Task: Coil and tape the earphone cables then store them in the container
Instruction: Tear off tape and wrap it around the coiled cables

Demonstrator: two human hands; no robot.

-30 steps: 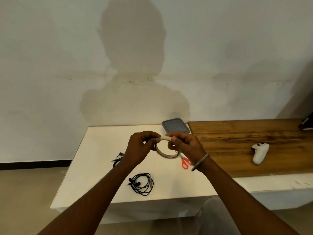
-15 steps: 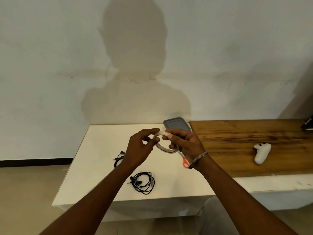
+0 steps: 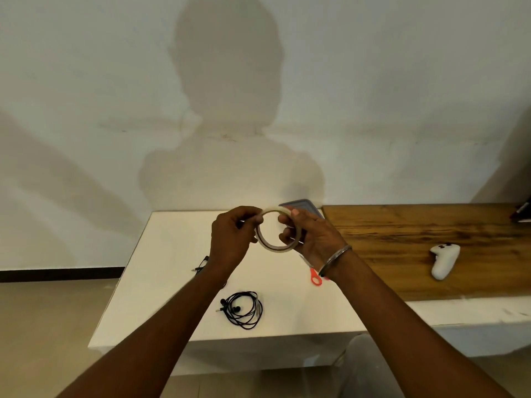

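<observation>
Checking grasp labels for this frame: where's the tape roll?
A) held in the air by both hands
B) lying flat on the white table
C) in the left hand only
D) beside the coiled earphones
A: the tape roll is held up, with the left hand pinching its left rim and the right hand gripping its right side.

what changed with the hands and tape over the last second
Both the left hand and the right hand kept hold of the tape roll, raising it slightly and turning it so that its ring faces the camera more squarely. Nothing was picked up or let go. The coiled earphones, scissors, container and white controller stayed where they were.
</observation>
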